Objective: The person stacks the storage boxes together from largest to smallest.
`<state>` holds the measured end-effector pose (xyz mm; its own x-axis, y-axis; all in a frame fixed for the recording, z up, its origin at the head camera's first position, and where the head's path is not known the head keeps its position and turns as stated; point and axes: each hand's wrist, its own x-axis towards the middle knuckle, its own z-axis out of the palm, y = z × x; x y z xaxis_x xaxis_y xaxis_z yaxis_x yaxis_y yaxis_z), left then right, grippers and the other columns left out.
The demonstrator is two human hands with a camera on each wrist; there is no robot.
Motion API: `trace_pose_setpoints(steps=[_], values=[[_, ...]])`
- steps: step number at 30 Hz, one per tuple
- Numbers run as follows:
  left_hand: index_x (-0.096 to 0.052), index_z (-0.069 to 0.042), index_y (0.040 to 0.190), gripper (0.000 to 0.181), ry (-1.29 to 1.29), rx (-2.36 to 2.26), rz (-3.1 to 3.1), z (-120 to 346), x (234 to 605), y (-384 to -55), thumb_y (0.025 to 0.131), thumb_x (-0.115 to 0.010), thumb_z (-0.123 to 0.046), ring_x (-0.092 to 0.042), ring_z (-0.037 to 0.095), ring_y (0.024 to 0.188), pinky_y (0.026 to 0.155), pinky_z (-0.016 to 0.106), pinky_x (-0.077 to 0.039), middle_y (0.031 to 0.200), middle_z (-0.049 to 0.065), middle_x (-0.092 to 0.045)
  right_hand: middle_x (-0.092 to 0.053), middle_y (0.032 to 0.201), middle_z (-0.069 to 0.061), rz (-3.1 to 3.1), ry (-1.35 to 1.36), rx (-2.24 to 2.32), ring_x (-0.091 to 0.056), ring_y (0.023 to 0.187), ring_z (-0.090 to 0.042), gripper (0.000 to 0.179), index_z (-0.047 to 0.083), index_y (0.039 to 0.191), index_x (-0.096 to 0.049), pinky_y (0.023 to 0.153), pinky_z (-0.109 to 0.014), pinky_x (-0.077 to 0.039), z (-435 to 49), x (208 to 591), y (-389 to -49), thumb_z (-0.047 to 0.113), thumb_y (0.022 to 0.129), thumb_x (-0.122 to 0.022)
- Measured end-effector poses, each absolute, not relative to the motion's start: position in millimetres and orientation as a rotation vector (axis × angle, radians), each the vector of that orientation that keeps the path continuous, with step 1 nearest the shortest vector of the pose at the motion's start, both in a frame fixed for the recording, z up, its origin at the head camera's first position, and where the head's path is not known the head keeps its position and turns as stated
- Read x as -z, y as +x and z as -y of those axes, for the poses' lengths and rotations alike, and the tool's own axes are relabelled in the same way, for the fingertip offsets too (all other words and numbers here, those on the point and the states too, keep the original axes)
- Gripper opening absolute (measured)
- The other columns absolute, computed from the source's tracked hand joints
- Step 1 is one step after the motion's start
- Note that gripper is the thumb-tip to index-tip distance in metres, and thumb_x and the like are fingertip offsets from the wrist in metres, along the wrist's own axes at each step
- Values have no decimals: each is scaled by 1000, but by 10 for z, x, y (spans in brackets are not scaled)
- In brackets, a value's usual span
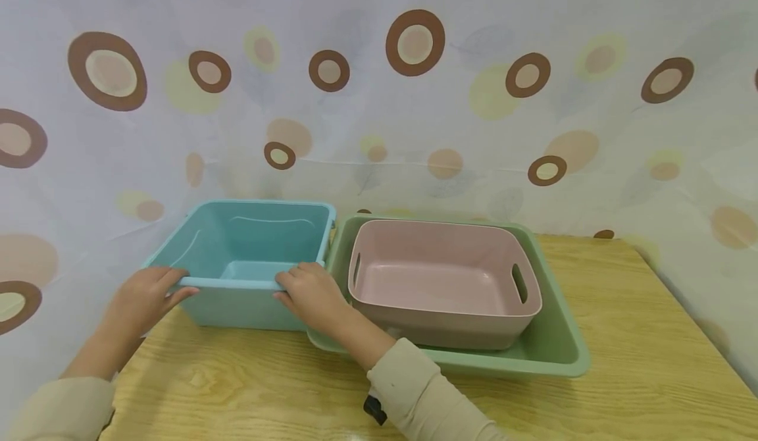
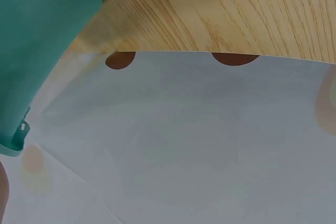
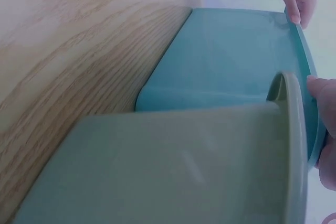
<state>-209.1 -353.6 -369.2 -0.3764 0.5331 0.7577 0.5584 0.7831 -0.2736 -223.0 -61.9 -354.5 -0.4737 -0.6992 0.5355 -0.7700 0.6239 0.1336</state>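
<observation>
A light blue plastic bin (image 1: 249,306) stands on the left part of the table, its inside bare in the head view. My left hand (image 1: 141,296) grips the near rim at its left corner, thumb outside and fingers over the edge. Farther right along that same rim, my right hand (image 1: 314,296) pinches it between thumb and fingers. In the right wrist view both hands show on the rim of the blue bin (image 3: 231,56). The left wrist view catches only one outer side of the bin (image 2: 37,40) and a sliver of hand.
Right beside the blue bin sits a wide green basin (image 1: 556,336), with a pink bin (image 1: 438,329) with handle slots inside it. They stand on a wood-grain table (image 1: 639,336). Behind hangs a white curtain-like sheet (image 1: 367,6) with brown and pastel circles.
</observation>
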Motion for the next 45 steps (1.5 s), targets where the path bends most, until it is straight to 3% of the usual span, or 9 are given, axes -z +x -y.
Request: trace_pose_setpoints(steps=[11, 29, 33, 40, 45], values=[[-59, 2, 77, 65, -799, 13, 2046, 3497, 3686, -2054, 91, -30, -54, -56, 29, 52, 50, 42, -47, 63, 12, -60, -65, 72, 9, 2306, 1072, -122, -60, 68, -6, 19, 17, 79, -61, 60, -20, -42, 686, 3584, -2227, 35, 80, -68], [-61, 1, 75, 70, -749, 13, 2041, 3516, 3759, -2063, 87, -32, -62, -51, 25, 48, 44, 39, -42, 59, 10, -58, -64, 67, 8, 2218, 1025, -161, -56, 61, -6, 12, 17, 74, -60, 54, -18, -34, 709, 3647, -2236, 20, 78, -71], [-59, -1, 75, 66, -725, 31, 2036, 3499, 3746, -2054, 88, -32, -60, -51, 25, 49, 45, 40, -41, 60, 9, -58, -60, 62, 8, 2184, 1017, -149, -50, 56, -4, 13, 17, 72, -59, 53, -17, -30, 717, 3657, -2249, 18, 80, -68], [-54, -3, 72, 60, -674, 30, 2030, 3460, 3748, -2012, 88, -33, -57, -51, 25, 48, 44, 40, -40, 57, 9, -56, -45, 49, 8, 2119, 980, -125, -23, 52, -5, 28, 17, 60, -50, 51, -17, -16, 723, 3677, -2247, 5, 82, -63], [-52, -2, 70, 59, -657, -8, 1999, 3461, 3751, -2004, 87, -33, -55, -47, 24, 44, 40, 36, -36, 54, 8, -53, -39, 46, 7, 2106, 932, -90, -17, 53, -6, 33, 17, 57, -46, 52, -19, -12, 742, 3665, -2242, 1, 81, -62]])
